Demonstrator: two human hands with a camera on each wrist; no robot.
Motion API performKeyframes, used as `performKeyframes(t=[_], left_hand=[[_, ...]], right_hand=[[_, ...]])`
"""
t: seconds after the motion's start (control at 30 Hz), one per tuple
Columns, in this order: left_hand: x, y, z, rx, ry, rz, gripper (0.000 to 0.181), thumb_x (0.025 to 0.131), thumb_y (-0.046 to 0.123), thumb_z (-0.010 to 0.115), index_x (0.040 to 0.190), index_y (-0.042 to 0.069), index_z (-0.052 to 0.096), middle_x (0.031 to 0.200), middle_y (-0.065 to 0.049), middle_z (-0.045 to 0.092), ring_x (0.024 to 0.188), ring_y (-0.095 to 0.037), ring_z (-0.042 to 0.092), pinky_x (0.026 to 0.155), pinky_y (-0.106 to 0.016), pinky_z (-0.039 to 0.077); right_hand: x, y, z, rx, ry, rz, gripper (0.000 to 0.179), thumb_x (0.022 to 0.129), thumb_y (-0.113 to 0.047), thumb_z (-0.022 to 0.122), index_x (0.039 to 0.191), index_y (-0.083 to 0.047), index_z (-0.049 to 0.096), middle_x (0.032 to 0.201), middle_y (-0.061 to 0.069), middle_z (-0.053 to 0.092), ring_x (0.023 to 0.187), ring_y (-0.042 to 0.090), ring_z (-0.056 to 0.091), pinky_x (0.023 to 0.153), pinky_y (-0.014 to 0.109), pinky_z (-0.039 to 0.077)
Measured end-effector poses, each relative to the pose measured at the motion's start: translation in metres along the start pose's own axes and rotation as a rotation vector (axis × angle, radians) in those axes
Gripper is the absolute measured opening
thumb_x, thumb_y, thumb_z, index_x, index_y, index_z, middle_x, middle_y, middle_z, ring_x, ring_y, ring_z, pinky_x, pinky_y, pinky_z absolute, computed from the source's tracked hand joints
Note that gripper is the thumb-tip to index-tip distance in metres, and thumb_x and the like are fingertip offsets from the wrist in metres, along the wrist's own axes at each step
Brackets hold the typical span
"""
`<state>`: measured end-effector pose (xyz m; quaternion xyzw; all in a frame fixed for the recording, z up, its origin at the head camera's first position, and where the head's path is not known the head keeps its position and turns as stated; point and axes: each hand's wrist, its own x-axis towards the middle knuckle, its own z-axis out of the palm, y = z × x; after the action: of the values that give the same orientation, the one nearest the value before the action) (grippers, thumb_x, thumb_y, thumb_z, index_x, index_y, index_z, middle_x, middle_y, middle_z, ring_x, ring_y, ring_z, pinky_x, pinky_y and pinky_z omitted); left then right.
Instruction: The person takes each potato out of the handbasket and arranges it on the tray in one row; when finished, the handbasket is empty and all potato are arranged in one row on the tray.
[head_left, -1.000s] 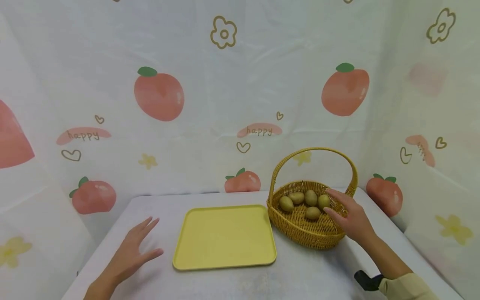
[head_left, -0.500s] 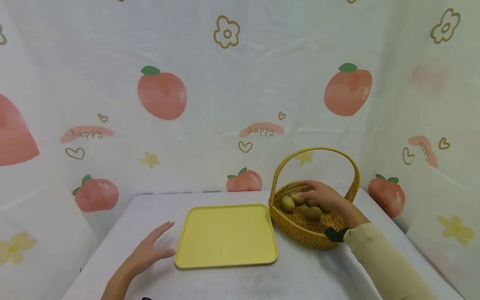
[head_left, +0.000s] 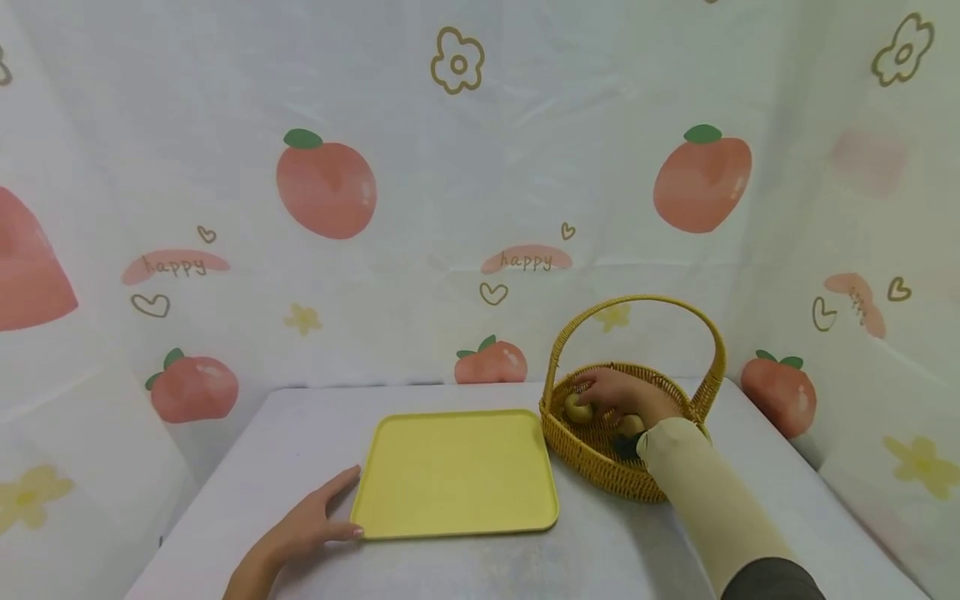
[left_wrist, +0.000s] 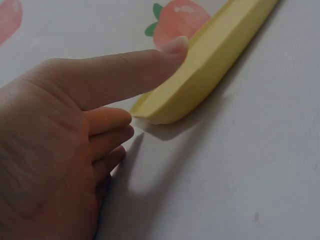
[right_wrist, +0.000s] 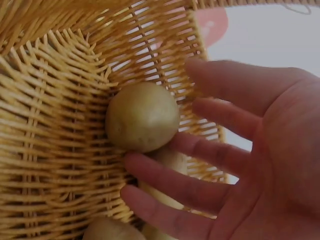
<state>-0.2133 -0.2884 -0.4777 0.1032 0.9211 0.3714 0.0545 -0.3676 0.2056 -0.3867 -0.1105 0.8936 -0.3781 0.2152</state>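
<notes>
A wicker basket (head_left: 611,479) with a tall handle stands at the table's right, holding several potatoes. My right hand (head_left: 633,396) reaches into it, covering some of them. In the right wrist view, its spread fingers (right_wrist: 175,185) lie beside and behind a round potato (right_wrist: 142,120), not curled round it. More potatoes (right_wrist: 112,230) lie partly hidden below. My left hand (head_left: 303,527) is at the left edge of the yellow tray (head_left: 453,475). Seen from the left wrist, the thumb (left_wrist: 165,60) extends over the tray's rim, and the other fingers reach its corner; contact is hard to tell.
The tray lies flat on the white table (head_left: 442,575), just left of the basket. The basket's handle (head_left: 637,298) arches above the right hand. A white curtain (head_left: 420,208) printed with peaches hangs behind and at both sides.
My right hand has moved left and down into the basket, from its right side to among the potatoes. My left hand has moved right to the tray's edge.
</notes>
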Motion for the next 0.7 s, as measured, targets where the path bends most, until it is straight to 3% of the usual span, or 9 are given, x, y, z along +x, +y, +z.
performKeyframes(t=[0.17,0.37,0.6,0.7], left_hand=[[-0.001,-0.002,-0.001,-0.008,-0.013,-0.025,0.100,0.067,0.035,0.085,0.148,-0.001,0.036,0.150,-0.031,0.030,0.137,-0.051,0.024,0.109,-0.066,0.018],[0.000,-0.004,0.000,-0.024,-0.018,-0.056,0.104,0.065,0.038,0.086,0.148,0.000,0.035,0.151,-0.032,0.028,0.138,-0.052,0.021,0.109,-0.067,0.017],[0.000,-0.004,0.002,-0.036,-0.023,-0.021,0.104,0.066,0.033,0.087,0.148,-0.002,0.034,0.151,-0.033,0.026,0.138,-0.053,0.019,0.109,-0.067,0.016],[0.000,-0.004,0.003,-0.036,-0.029,-0.015,0.104,0.065,0.031,0.088,0.148,-0.002,0.034,0.151,-0.033,0.026,0.138,-0.054,0.018,0.108,-0.068,0.016]], right_hand=[[0.005,-0.009,0.006,-0.073,-0.031,0.031,0.055,0.092,-0.013,0.061,0.143,0.000,0.043,0.141,0.024,0.043,0.108,0.038,0.057,0.076,0.049,0.056],[0.010,-0.010,0.010,-0.043,-0.055,0.061,0.058,0.089,-0.008,0.062,0.143,0.000,0.042,0.143,0.024,0.041,0.120,0.044,0.048,0.075,0.047,0.057],[0.012,-0.002,0.012,-0.062,-0.099,0.036,0.051,0.090,-0.004,0.062,0.136,0.000,0.040,0.119,0.019,0.047,0.089,0.030,0.053,0.073,0.044,0.054],[0.013,0.000,0.012,-0.069,-0.087,0.019,0.048,0.088,-0.002,0.063,0.132,0.001,0.042,0.122,0.019,0.046,0.089,0.029,0.054,0.075,0.045,0.055]])
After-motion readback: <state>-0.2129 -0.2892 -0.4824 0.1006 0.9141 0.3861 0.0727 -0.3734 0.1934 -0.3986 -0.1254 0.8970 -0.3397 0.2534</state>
